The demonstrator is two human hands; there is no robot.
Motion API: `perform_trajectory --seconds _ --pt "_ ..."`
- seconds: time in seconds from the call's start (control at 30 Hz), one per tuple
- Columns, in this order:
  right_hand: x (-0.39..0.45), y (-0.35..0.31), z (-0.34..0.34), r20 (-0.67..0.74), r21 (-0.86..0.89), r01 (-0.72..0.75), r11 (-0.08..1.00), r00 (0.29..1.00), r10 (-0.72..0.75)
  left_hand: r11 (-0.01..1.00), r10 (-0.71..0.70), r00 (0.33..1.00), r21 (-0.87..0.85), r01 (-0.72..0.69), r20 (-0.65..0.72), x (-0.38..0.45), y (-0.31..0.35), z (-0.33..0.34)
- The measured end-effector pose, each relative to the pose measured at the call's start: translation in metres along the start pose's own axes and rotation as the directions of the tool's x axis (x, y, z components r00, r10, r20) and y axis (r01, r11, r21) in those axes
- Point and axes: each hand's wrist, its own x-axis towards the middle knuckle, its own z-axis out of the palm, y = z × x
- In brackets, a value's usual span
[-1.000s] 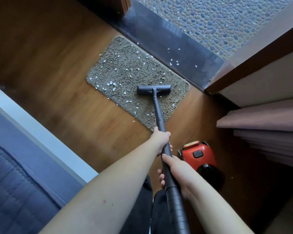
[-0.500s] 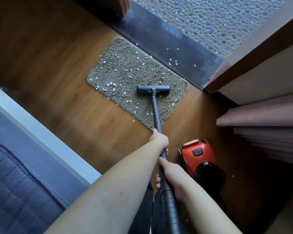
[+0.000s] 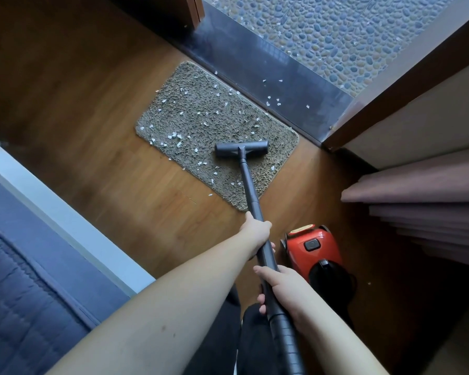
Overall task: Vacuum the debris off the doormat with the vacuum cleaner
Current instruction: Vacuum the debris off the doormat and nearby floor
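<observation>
We see a wooden floor [image 3: 98, 136]; on it a grey doormat [image 3: 201, 123] strewn with white debris [image 3: 175, 136], the vacuum head [image 3: 241, 149] resting on the mat's near right part, a red vacuum canister [image 3: 313, 246] near our right; stray flecks on the dark threshold [image 3: 287, 85]

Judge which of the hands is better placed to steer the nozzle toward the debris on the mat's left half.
Left. The left hand grips the wand nearer the nozzle; the right hand holds farther back by the hose, so it likely just steadies. Most debris lies left of the nozzle.
</observation>
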Motion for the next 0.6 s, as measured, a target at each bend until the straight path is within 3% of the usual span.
perform_trajectory --seconds 0.27,0.6 --pt "-0.022 0.015 -0.014 0.014 -0.033 -0.026 0.999 1.000 0.026 0.997 -0.073 0.996 -0.001 0.073 0.050 -0.024 -0.018 0.007" --pt "-0.033 0.021 -0.026 -0.010 -0.086 -0.008 0.996 1.000 0.007 1.000 -0.017 0.996 0.026 0.015 0.088 -0.039 -0.020 0.024"
